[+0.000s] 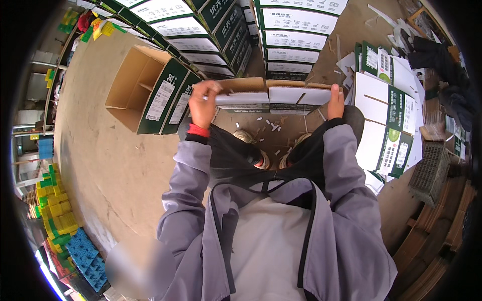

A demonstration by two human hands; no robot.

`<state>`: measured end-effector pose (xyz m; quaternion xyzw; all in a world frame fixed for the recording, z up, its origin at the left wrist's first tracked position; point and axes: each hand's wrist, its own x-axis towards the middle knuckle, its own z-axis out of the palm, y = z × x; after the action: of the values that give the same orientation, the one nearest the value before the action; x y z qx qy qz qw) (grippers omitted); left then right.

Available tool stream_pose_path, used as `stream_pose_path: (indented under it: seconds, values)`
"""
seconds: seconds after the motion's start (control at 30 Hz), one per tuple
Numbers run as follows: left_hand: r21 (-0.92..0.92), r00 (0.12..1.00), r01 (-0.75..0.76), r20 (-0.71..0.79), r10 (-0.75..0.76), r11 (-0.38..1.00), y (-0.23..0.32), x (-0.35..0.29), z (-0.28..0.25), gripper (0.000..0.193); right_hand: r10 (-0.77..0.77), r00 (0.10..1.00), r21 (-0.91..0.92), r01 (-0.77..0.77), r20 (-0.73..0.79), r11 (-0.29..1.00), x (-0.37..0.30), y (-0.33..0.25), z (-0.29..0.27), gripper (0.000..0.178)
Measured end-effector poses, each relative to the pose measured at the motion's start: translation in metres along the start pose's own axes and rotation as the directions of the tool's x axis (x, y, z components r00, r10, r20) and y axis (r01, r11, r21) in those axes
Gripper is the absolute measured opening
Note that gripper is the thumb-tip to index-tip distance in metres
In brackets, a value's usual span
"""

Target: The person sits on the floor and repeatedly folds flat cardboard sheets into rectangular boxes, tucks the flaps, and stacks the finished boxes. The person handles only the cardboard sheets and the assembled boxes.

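Observation:
In front of my knees is a white and green cardboard carton (296,95), its brown inner side showing along the top edge. My right hand (335,104) grips the carton's right end, thumb up along the edge and the other fingers mostly hidden. At the left end, my left hand (203,104) is closed with its fingers curled; a small pale bit shows at them, and the fingertips are slightly blurred. Just left of it an open carton (131,93) lies on its side, its brown inside and a divider showing. Small white scraps (273,126) litter the floor between my shoes.
Stacks of white and green cartons (293,37) rise ahead. Flattened cartons (374,98) lie in a pile at my right, beside a grey plastic crate (431,170). Along the far left are yellow and green stacked items (57,213) and a blue plastic pallet (86,256).

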<state>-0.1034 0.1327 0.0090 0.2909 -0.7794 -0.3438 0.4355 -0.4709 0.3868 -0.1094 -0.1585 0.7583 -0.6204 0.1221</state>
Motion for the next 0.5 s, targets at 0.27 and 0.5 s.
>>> stream_pose_path:
  seconds: [0.27,0.5]
  values:
    - [0.159,0.94,-0.164,0.325,0.105,0.974,0.0,0.019,-0.011,0.021,0.01,1.0,0.019,-0.011,0.024,1.0,0.01,0.004,0.002,0.079]
    - [0.568,0.927,-0.372,0.273,0.259,0.734,-0.006,0.008,0.023,0.041,0.042,0.999,0.025,-0.043,0.035,0.999,0.013,0.008,-0.001,0.081]
